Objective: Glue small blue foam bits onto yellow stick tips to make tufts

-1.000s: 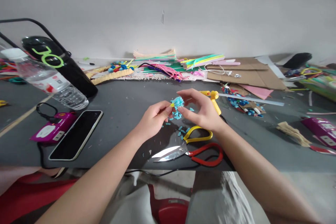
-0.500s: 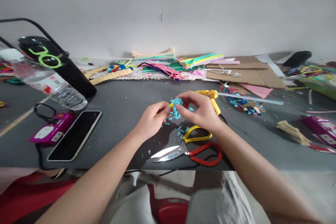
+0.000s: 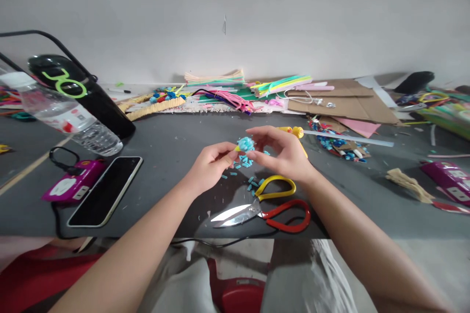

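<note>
My left hand [image 3: 211,165] is closed in a pinch on the yellow base of a small craft flower [image 3: 246,144], whose rounded head is a cluster of light-blue pieces. Around the other side of that head curves my right hand [image 3: 284,151], its fingers apart and the thumb close to or touching the blue pieces. Small blue cut pieces [image 3: 244,160] lie scattered on the grey table under and near both hands. Below my right hand rest scissors [image 3: 253,210] with one yellow and one red handle, blades pointing left. A yellow glue gun [image 3: 295,132] with a long glue stick is partly hidden behind my right hand.
On the left are a phone [image 3: 105,193], a purple power strip [image 3: 75,181], a tilted water bottle [image 3: 66,115] and a black container [image 3: 84,95]. Bundles of pipe cleaners [image 3: 282,85] and cardboard [image 3: 345,105] line the wall. Another purple power strip [image 3: 446,181] lies right.
The flower has turned between my hands, so its blue head now shows rounder and fuller. My right fingers have spread slightly. The scissors have stayed in place.
</note>
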{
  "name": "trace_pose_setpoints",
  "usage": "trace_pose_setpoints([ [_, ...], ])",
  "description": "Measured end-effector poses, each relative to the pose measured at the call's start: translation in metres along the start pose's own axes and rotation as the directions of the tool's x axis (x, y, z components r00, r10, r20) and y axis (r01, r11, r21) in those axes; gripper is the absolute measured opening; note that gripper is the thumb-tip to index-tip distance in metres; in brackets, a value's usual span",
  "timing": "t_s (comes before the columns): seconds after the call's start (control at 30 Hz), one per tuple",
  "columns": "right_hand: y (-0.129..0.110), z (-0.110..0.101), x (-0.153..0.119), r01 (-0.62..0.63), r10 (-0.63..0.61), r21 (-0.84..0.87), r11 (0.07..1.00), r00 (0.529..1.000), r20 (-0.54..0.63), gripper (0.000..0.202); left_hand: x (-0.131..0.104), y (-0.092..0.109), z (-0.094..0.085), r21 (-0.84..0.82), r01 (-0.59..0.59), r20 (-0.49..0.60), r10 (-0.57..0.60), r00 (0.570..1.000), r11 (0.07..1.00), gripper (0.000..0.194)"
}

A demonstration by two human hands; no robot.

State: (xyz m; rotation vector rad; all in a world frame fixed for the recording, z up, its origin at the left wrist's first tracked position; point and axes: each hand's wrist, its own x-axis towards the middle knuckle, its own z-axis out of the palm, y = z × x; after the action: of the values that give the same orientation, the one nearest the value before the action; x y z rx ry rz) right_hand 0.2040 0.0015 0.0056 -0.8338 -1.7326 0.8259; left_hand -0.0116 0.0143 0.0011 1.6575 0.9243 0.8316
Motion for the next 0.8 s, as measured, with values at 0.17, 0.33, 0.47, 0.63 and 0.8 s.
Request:
trace_pose_setpoints([
  [0.17,-0.001,0.001,-0.003,0.009,-0.011,-0.045,0.999,0.999,-0.039,0.031,0.002,0.003,-0.008,-0.012,0.02,-0.023,-0.02,1.0,1.0,0.029],
  [0.33,0.016,0.007,-0.002,-0.038,0.013,-0.168,0.985,0.989,-0.149,0.025,0.002,-0.002,-0.023,-0.09,0.03,0.023,-0.028,0.999,0.996,0.025],
  [0.47,0.031,0.009,-0.001,-0.042,0.013,-0.326,0.944,0.996,-0.09,0.025,-0.003,-0.005,-0.03,-0.245,0.039,0.102,-0.014,0.995,0.969,0.025],
  [0.63,0.045,0.007,0.004,0.08,-0.109,-0.417,0.905,0.993,-0.045,0.029,-0.007,0.001,-0.024,-0.51,0.119,0.185,-0.026,0.982,0.852,0.023],
  [0.8,0.052,0.009,0.01,0.105,-0.126,-0.428,0.898,0.992,-0.022,0.026,-0.012,0.013,-0.021,-0.594,0.193,0.231,-0.065,0.971,0.781,0.018],
])
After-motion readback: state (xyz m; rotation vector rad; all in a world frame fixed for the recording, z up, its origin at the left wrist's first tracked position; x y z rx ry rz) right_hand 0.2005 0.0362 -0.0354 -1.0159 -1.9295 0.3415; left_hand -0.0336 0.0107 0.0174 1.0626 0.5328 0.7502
